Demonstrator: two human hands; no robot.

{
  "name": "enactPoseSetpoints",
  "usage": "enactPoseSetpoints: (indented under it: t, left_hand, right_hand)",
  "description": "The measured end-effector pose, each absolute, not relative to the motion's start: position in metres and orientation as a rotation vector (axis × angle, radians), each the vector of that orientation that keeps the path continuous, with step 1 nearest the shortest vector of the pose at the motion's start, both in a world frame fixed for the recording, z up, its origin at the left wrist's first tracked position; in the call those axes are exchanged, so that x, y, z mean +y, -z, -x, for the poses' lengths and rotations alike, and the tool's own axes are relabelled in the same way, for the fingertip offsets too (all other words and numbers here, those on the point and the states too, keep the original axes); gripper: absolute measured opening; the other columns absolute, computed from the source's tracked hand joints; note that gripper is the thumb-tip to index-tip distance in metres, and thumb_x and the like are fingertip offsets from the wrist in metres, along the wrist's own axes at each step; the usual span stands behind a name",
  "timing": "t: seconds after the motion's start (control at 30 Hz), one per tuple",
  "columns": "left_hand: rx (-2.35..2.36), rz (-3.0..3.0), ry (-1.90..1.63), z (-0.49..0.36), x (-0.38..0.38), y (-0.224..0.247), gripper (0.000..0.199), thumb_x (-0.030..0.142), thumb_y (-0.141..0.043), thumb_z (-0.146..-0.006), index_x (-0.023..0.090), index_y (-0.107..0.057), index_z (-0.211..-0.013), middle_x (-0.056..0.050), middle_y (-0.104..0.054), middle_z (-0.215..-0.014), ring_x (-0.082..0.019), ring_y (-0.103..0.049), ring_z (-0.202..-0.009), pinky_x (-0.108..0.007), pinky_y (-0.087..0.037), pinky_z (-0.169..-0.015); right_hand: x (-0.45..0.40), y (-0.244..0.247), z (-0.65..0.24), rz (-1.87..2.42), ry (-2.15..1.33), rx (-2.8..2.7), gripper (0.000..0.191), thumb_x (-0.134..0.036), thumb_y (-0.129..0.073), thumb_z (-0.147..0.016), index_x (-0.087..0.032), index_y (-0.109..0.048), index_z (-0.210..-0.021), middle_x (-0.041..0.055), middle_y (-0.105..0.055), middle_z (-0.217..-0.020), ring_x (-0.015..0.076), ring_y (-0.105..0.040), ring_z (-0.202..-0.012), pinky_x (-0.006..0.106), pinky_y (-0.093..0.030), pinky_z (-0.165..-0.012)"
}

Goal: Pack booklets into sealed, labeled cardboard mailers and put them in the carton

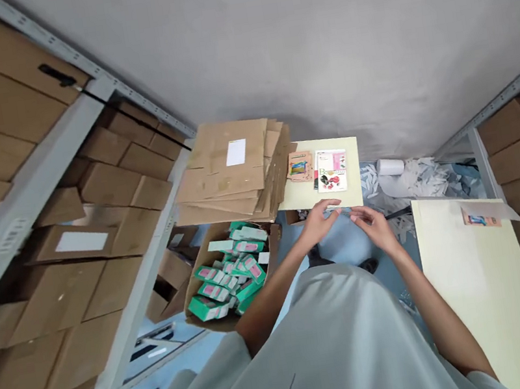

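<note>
My left hand (322, 221) is at the front edge of a pale yellow board (307, 197), its fingers stretched toward the right and nothing visible in them. Close to its right, my right hand (372, 224) hovers with fingers apart and slightly bent, also holding nothing that I can see. The two hands do not touch. On the board, just beyond them, lie a white card with red flowers and lettering (332, 182) and a brown card with a colourful picture (300, 167).
Flattened cardboard (221, 168) is stacked left of the cards. Below it stands an open carton (272, 245) of green-and-pink boxes (211, 292). A second yellow surface (477, 291) bears a picture card (481, 218) at right. Boxed shelves flank both sides; paper scraps (428, 180) lie behind.
</note>
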State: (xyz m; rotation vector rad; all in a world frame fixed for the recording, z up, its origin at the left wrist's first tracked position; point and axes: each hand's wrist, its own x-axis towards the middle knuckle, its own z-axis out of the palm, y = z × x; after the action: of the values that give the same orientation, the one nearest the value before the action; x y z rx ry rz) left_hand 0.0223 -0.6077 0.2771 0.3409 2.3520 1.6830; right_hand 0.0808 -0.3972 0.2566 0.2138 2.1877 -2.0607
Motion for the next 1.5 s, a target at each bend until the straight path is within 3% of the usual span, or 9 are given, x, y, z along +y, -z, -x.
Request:
enactPoseSetpoints:
  t: [0.13, 0.3, 0.47, 0.73, 0.9, 1.03, 1.2, 1.33, 1.5]
  left_hand:
    - [2.303, -0.031, -1.876, 0.003, -0.709, -0.263, 0.039, 0.051, -0.073, -0.094, 0.022, -0.077, -0.12, -0.012, -0.078, -0.131, -0.028, -0.072, -0.125, -0.044, -0.056, -0.112]
    - [2.302, 0.412, -2.044, 0.032, -0.834, -0.237, 0.044, 0.046, -0.076, -0.092, 0.02, -0.071, -0.128, -0.014, -0.074, -0.139, -0.027, -0.069, -0.132, -0.045, -0.052, -0.119]
    - [1.961, 0.68, -2.215, 0.046, -0.894, -0.219, 0.043, 0.041, -0.074, -0.096, 0.022, -0.064, -0.133, -0.014, -0.068, -0.148, -0.027, -0.064, -0.142, -0.045, -0.053, -0.121]
    - [1.531, 0.721, -2.428, 0.041, -0.915, -0.217, 0.033, 0.03, -0.077, -0.095, 0.023, -0.065, -0.125, -0.015, -0.059, -0.162, -0.028, -0.058, -0.15, -0.046, -0.046, -0.128]
    - [1.413, 0.765, -2.516, 0.036, -0.918, -0.212, 0.039, 0.028, -0.077, -0.092, 0.024, -0.065, -0.129, -0.015, -0.061, -0.16, -0.028, -0.058, -0.15, -0.048, -0.043, -0.131]
    - [1.417, 0.78, -2.524, 0.036, -0.914, -0.206, 0.048, 0.03, -0.08, -0.089, 0.025, -0.064, -0.135, -0.017, -0.057, -0.164, -0.03, -0.055, -0.153, -0.05, -0.04, -0.132]
    - [1.493, 0.783, -2.489, 0.038, -0.91, -0.198, 0.055, 0.035, -0.081, -0.09, 0.026, -0.062, -0.141, -0.017, -0.055, -0.165, -0.031, -0.053, -0.155, -0.052, -0.039, -0.132]
    - [1.522, 0.791, -2.489, 0.038, -0.903, -0.197, 0.053, 0.033, -0.076, -0.095, 0.028, -0.057, -0.144, -0.015, -0.054, -0.167, -0.027, -0.052, -0.155, -0.048, -0.042, -0.131]
    - [1.575, 0.837, -2.465, 0.043, -0.888, -0.199, 0.06, 0.032, -0.075, -0.095, 0.029, -0.051, -0.15, -0.012, -0.046, -0.173, -0.025, -0.048, -0.158, -0.043, -0.045, -0.129]
  right_hand:
    - [-0.48, -0.265, -0.034, -0.064, 1.97, 2.16, 0.052, -0.066, -0.078, -0.088, -0.023, -0.079, -0.117, 0.0123, -0.083, -0.114, 0.0322, -0.079, -0.112, 0.047, -0.062, -0.103]
    - [-0.579, -0.258, 0.018, 0.08, 1.885, 2.148, 0.049, -0.062, -0.075, -0.092, -0.023, -0.078, -0.12, 0.0114, -0.083, -0.113, 0.03, -0.079, -0.108, 0.045, -0.062, -0.101]
    - [-0.655, -0.23, 0.069, -0.029, 1.76, 2.246, 0.044, -0.057, -0.078, -0.087, -0.02, -0.076, -0.111, 0.0118, -0.083, -0.106, 0.0287, -0.079, -0.105, 0.042, -0.062, -0.097]
    - [-0.711, -0.212, 0.106, -0.271, 1.646, 2.256, 0.045, -0.066, -0.068, -0.088, -0.021, -0.068, -0.081, 0.0104, -0.081, -0.083, 0.0253, -0.079, -0.076, 0.036, -0.063, -0.074]
    - [-0.711, -0.214, 0.108, -0.393, 1.659, 2.344, 0.044, -0.066, -0.066, -0.087, -0.022, -0.066, -0.085, 0.0093, -0.08, -0.088, 0.0243, -0.079, -0.08, 0.031, -0.061, -0.068]
    - [-0.719, -0.211, 0.116, -0.49, 1.633, 2.332, 0.043, -0.064, -0.075, -0.08, -0.023, -0.064, -0.082, 0.0049, -0.075, -0.077, 0.0223, -0.075, -0.066, 0.028, -0.056, -0.055]
    - [-0.727, -0.213, 0.113, -0.536, 1.704, 2.277, 0.035, -0.055, -0.074, -0.083, -0.023, -0.063, -0.075, 0.0036, -0.073, -0.07, 0.0207, -0.073, -0.06, 0.026, -0.052, -0.051]
    - [-0.721, -0.217, 0.104, -0.568, 1.741, 2.24, 0.031, -0.051, -0.073, -0.086, -0.021, -0.067, -0.082, 0.0054, -0.077, -0.081, 0.0184, -0.073, -0.059, 0.025, -0.054, -0.05]
    - [-0.73, -0.215, 0.112, -0.613, 1.73, 2.207, 0.039, -0.056, -0.08, -0.084, -0.022, -0.063, -0.077, 0.0024, -0.071, -0.066, 0.0195, -0.07, -0.054, 0.025, -0.052, -0.046]
